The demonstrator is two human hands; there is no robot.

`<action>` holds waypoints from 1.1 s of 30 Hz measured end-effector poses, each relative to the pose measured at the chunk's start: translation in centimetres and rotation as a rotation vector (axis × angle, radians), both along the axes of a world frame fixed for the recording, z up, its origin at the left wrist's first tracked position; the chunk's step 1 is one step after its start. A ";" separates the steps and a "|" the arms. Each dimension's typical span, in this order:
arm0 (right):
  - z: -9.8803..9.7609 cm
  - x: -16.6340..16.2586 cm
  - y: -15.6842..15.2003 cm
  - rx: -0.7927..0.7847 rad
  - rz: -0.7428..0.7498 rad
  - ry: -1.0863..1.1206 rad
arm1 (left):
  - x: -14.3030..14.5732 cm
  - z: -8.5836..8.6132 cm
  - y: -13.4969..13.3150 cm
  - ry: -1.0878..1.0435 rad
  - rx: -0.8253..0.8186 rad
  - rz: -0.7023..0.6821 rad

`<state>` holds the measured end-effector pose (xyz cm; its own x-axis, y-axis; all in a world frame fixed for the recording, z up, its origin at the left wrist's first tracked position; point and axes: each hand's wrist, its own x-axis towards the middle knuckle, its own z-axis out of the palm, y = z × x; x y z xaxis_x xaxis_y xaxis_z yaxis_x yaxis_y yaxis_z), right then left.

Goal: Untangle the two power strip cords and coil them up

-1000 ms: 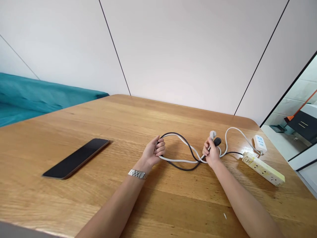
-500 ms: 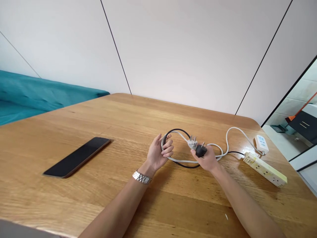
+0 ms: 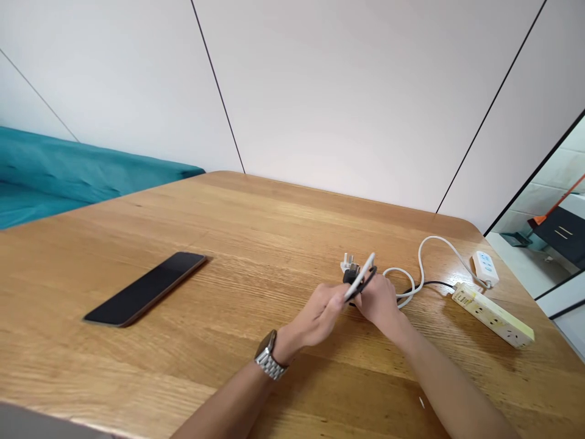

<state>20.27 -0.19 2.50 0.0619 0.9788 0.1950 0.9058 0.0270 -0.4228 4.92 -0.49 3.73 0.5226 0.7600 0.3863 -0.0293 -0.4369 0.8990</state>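
Observation:
My left hand (image 3: 320,314) is closed on a bent loop of a white cable (image 3: 365,274) and a black cable (image 3: 371,278), held up against my right hand. My right hand (image 3: 378,299) is closed round the same bundle. Beyond my fingers stick out a white plug (image 3: 347,264) and a black plug (image 3: 351,274), pins upward. From the right hand the cords run right: the white one to a small white power strip (image 3: 485,268), the black one to a longer cream power strip (image 3: 493,314). Where the fingers meet, the grip is partly hidden.
A dark tablet-like slab (image 3: 146,289) lies on the left of the wooden table (image 3: 256,244). White wall panels (image 3: 329,91) stand behind. A teal sofa (image 3: 91,171) is at the far left, and an open doorway at the far right shows a dark cabinet (image 3: 562,235).
My left hand has moved right and turned over, bringing the cable loop across to my right hand. Before, the loop hung wide between the two hands.

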 end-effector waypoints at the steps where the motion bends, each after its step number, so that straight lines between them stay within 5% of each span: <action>1: -0.1 0.3 0.2 0.015 0.013 0.086 | 0.3 -0.2 -0.1 0.066 0.039 -0.013; 5: -0.3 1.5 0.9 0.110 0.136 0.433 | 1.3 -1.2 0.4 0.221 0.054 -0.070; 9: -0.6 2.4 0.9 0.175 0.376 0.578 | 2.0 -2.5 1.6 0.135 -0.228 -0.172; 12: -0.5 2.7 0.7 0.189 0.549 0.574 | 2.4 -3.1 2.1 -0.035 -0.343 -0.001; 15: -0.5 2.5 0.5 0.189 0.621 0.541 | 2.8 -3.1 2.2 -0.151 -0.291 0.220; 21: -0.9 1.4 -0.2 0.150 0.679 0.650 | 2.9 -3.6 2.1 -0.280 -0.284 0.146; 28: -1.5 2.0 -3.3 0.478 0.315 0.093 | 3.6 -3.7 1.1 -0.385 -0.278 0.106; 33: -2.0 12.9 -6.1 0.417 -0.078 -0.345 | 2.7 -2.6 1.7 -0.474 -0.309 0.247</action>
